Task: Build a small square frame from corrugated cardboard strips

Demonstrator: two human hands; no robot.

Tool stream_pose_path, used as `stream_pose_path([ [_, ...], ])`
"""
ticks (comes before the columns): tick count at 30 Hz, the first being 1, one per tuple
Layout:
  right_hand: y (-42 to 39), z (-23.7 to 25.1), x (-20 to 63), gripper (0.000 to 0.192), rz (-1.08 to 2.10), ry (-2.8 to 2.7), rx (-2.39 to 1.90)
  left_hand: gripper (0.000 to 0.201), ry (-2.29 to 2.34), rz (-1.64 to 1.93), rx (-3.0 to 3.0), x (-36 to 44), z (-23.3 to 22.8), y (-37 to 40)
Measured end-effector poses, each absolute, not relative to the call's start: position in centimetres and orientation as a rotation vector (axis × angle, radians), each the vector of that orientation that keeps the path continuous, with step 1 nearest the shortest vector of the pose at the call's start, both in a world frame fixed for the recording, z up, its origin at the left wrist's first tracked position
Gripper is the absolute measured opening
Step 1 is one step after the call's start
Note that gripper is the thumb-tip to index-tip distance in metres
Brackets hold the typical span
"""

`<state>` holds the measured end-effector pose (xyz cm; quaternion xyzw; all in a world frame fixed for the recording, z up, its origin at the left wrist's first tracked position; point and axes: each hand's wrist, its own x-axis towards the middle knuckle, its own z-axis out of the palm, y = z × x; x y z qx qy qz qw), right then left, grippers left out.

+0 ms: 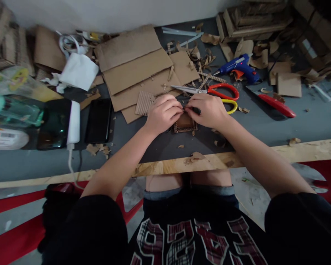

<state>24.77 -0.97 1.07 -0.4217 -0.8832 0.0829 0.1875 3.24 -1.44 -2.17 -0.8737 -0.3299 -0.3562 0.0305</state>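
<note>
My left hand (163,113) and my right hand (206,109) meet above a small brown corrugated cardboard piece (185,124) standing on the grey table. Both pinch its top edge with fingertips touching. A dark thin object shows between my right fingers; I cannot tell what it is. A ribbed cardboard scrap (144,102) lies just left of my left hand. Scissors with red and yellow handles (220,92) lie just behind my right hand.
Flat cardboard sheets (138,68) lie behind the hands. A blue glue gun (238,67) and a red utility knife (277,105) are at right. Two dark phones (99,120) and a white charger (74,121) sit at left. The table's wooden edge (165,167) runs near my knees.
</note>
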Motion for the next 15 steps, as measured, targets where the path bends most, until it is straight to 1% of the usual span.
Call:
stream_pose_path([
  [5,-1.1,0.9,24.6,0.026,0.254,-2.469,-1.177,0.020,-1.051,-1.057,-2.732,3.4,-2.2,-1.3],
  [10,-1.0,0.9,24.5,0.032,0.267,-2.363,-1.185,0.021,-1.220,-1.164,-2.799,3.3,-2.8,-0.5],
  [15,-1.6,3.4,24.4,0.038,0.525,-1.995,-1.231,0.019,-1.329,-1.155,-2.824,3.2,-2.9,-0.5],
])
